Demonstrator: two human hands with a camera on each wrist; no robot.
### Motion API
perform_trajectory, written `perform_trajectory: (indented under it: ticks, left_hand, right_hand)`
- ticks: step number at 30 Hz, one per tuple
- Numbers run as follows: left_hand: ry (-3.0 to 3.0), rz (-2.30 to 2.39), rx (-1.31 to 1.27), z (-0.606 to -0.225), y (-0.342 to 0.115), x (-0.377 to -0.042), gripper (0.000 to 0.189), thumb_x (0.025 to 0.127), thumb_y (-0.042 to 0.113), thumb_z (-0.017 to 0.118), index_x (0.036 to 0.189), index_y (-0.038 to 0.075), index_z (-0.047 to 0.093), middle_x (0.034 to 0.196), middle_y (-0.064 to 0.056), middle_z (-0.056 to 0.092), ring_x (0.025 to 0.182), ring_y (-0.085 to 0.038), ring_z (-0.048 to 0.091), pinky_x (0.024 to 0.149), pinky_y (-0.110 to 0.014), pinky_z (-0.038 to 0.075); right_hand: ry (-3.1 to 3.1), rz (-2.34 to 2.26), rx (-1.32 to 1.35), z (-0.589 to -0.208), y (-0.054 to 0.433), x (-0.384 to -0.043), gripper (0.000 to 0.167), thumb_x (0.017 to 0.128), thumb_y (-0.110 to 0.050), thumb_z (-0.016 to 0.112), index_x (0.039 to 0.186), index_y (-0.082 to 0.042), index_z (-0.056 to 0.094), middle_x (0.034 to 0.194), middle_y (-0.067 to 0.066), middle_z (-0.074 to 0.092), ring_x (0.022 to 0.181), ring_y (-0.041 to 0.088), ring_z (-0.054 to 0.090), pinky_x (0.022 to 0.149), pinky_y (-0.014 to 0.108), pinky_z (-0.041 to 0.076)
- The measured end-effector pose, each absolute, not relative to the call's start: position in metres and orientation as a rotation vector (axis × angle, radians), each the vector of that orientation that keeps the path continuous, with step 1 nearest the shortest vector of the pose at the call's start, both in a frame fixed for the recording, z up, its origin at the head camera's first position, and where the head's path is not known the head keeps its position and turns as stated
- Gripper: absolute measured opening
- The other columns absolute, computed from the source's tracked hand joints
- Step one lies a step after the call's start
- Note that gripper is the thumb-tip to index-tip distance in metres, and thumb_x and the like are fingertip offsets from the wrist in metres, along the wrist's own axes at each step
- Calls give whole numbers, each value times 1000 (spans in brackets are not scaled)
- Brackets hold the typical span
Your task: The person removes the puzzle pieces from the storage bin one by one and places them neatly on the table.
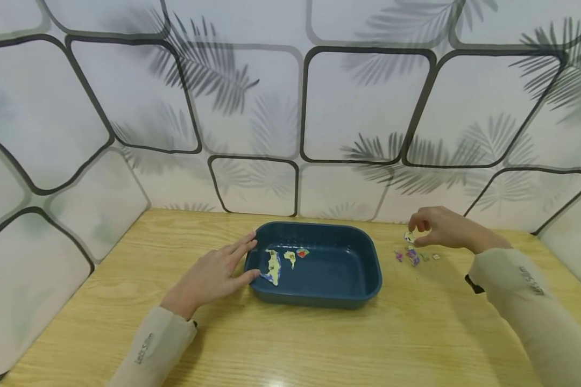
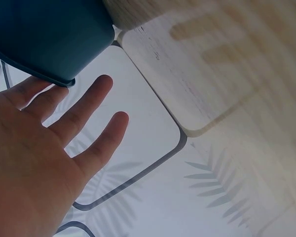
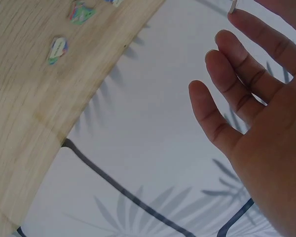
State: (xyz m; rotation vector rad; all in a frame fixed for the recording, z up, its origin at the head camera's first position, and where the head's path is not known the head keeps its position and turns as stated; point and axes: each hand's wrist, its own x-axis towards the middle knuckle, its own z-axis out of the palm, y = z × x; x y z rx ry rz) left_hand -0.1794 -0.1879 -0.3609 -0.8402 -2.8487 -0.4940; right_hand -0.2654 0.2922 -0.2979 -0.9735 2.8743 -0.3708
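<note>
A dark blue rectangular tray (image 1: 314, 298) stands on the table, with several flat printed cut-outs inside near its left end: a long cream-and-blue one (image 1: 273, 267), a smaller cream one (image 1: 289, 259) and a red-green one (image 1: 302, 252). My left hand (image 1: 215, 277) rests against the tray's left side, fingers spread and fairly straight; the left wrist view shows fingertips at the tray's rim (image 2: 34, 74). Right of the tray, my right hand (image 1: 440, 228) pinches a small pale cut-out (image 1: 409, 237) between thumb and index finger, raised above the table. Only its thin edge (image 3: 233, 6) shows in the right wrist view.
Below the right hand, more small cut-outs lie on the wooden table (image 1: 310, 344): a purple one (image 1: 412, 256), a pink one (image 1: 399, 256), a greenish one (image 1: 424, 257) and a pale one (image 1: 436, 257). A patterned wall (image 1: 252, 185) rises behind the table and at both sides.
</note>
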Motion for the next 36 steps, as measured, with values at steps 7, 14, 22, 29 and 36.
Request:
perform_trajectory:
  ticks: [7,14,22,29,36]
  left_hand:
    - [-2857,-501,-842,-361,-187,-180,69,101,42,61,150,-3,45,160,-14,37,58,-8,53,94,-54,51]
    - [-2855,-490,-862,-362,-187,-180,68,101,42,61,150,-3,46,160,-15,36,54,-8,51,93,-53,52]
    - [-2858,-507,-856,-359,-188,-178,68,102,40,60,150,-4,44,160,-15,37,46,0,32,89,-51,52]
    - [-2864,-502,-848,-360,-187,-179,69,101,41,61,151,-3,44,160,-15,37,56,-2,46,94,-53,51]
    - [-2848,-490,-840,-362,-187,-179,68,100,40,62,150,-4,46,160,-15,36,106,-34,68,98,-56,48]
  right_hand:
    - [2882,-368,-924,-302,308,-264,21,85,-16,81,99,-5,70,86,0,55,77,15,48,67,38,43]
    - [2897,-356,-894,-314,327,-260,21,84,-16,81,98,-6,70,84,-3,53,74,12,45,64,35,42]
    - [2930,-363,-909,-320,343,-259,17,82,-16,81,93,-8,70,81,-6,52,71,9,44,62,33,42]
    - [2901,-326,-807,-327,359,-262,21,83,-18,82,95,-6,69,81,-5,54,72,11,46,63,34,43]
    - [2868,-340,-719,-334,371,-263,24,85,-16,80,98,1,68,81,-2,56,72,14,48,63,36,44]
